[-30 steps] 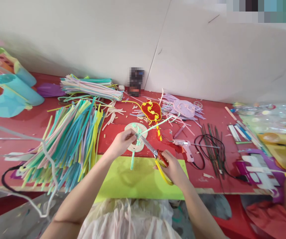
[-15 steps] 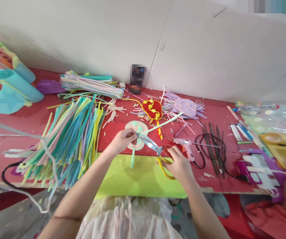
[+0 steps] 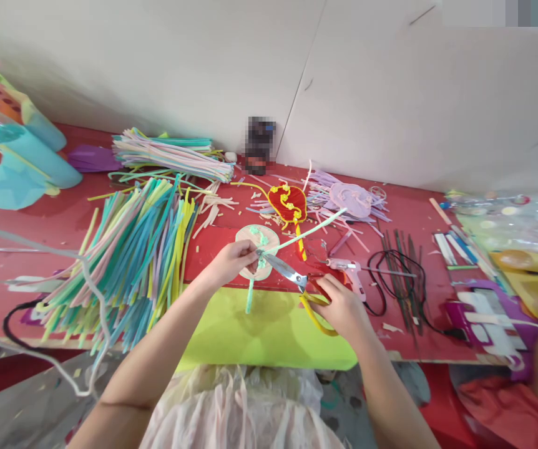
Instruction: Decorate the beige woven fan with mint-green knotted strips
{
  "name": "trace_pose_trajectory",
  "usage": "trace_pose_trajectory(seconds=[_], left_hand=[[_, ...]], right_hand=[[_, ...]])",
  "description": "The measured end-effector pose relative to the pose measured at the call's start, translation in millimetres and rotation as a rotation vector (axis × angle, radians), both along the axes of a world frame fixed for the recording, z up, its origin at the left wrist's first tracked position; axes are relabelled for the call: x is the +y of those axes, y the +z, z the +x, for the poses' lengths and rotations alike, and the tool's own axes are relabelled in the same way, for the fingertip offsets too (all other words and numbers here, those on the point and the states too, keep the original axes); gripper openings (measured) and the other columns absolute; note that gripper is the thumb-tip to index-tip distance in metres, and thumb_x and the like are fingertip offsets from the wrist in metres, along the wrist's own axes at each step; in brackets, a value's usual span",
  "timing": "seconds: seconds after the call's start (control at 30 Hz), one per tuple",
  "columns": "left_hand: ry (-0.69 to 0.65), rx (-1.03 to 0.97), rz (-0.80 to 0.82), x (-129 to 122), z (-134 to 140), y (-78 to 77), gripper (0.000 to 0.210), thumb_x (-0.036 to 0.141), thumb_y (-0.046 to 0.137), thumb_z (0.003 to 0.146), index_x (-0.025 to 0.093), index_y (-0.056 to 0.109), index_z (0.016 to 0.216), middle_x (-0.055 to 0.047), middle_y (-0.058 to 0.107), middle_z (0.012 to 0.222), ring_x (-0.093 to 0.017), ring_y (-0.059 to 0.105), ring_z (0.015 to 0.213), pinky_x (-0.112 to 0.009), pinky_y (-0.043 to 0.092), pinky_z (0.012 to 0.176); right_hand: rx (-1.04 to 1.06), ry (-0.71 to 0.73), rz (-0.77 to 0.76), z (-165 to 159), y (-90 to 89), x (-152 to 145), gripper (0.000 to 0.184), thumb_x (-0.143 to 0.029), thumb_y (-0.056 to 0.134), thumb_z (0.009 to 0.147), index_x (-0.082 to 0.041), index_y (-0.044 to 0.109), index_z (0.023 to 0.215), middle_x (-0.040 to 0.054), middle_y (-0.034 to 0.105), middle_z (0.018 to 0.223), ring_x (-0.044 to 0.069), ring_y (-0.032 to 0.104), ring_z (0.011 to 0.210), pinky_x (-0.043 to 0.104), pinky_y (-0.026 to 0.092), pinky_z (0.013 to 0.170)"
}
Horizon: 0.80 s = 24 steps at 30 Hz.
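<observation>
My left hand (image 3: 230,263) pinches a pale green pipe cleaner (image 3: 316,229) near its lower end; the rest of it slants up to the right. In my right hand (image 3: 347,312) are scissors (image 3: 290,272) with yellow and red handles. Their blade tips reach the pipe cleaner right beside my left fingertips; whether they touch it I cannot tell. Underneath, partly covered by my left hand, lies a round pale fan shape (image 3: 271,236) with mint green decorations and a green stem (image 3: 250,296). Behind it rests a red fan shape (image 3: 289,202) with yellow trim.
A bundle of coloured pipe cleaners (image 3: 133,262) spreads at left, another bundle (image 3: 170,156) behind it. A lilac fan shape (image 3: 351,198) lies among lilac offcuts. Rightward are a pink glue gun (image 3: 353,274), a black cable (image 3: 381,299) and dark thin rods (image 3: 402,268). A green mat (image 3: 269,337) lies in front.
My right hand has shifted slightly right and down, and the scissor handles have spread a little wider. My left hand keeps its pinch in nearly the same place.
</observation>
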<state>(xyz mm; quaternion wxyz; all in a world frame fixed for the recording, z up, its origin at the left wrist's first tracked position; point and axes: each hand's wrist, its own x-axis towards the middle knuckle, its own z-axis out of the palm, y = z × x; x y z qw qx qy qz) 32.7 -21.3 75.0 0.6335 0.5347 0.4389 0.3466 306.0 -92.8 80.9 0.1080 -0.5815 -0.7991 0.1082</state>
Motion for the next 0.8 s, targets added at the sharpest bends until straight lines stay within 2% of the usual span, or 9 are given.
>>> trace_pose_trajectory(seconds=[0.17,0.37,0.8], left_hand=[[0.018,0.011,-0.003,0.6,2.7,-2.1,0.017,0.031,0.058,0.074,0.017,0.052,0.067,0.001,0.058,0.056,-0.012,0.057,0.055,-0.025,0.046,0.058],[0.073,0.061,-0.013,-0.4,7.7,2.6,0.014,0.027,0.056,0.075,0.017,0.051,0.066,0.002,0.056,0.056,-0.01,0.054,0.055,-0.023,0.043,0.059],[0.091,0.038,-0.051,0.2,6.4,2.6,0.016,0.027,0.058,0.073,0.016,0.051,0.063,0.003,0.054,0.053,-0.01,0.052,0.052,-0.023,0.042,0.057]], right_hand=[[-0.018,0.015,-0.011,1.1,1.5,-0.5,0.035,-0.05,0.057,0.082,-0.021,0.06,0.1,0.0073,0.065,0.093,0.023,0.064,0.086,0.028,0.043,0.07],[-0.049,0.01,-0.008,-4.4,5.0,0.3,0.036,-0.05,0.058,0.081,-0.019,0.058,0.1,0.0075,0.067,0.096,0.024,0.065,0.087,0.028,0.043,0.067],[-0.103,0.053,0.004,-4.7,-1.4,3.9,0.035,-0.052,0.054,0.083,-0.02,0.057,0.095,0.0065,0.069,0.092,0.023,0.066,0.08,0.028,0.038,0.061]])
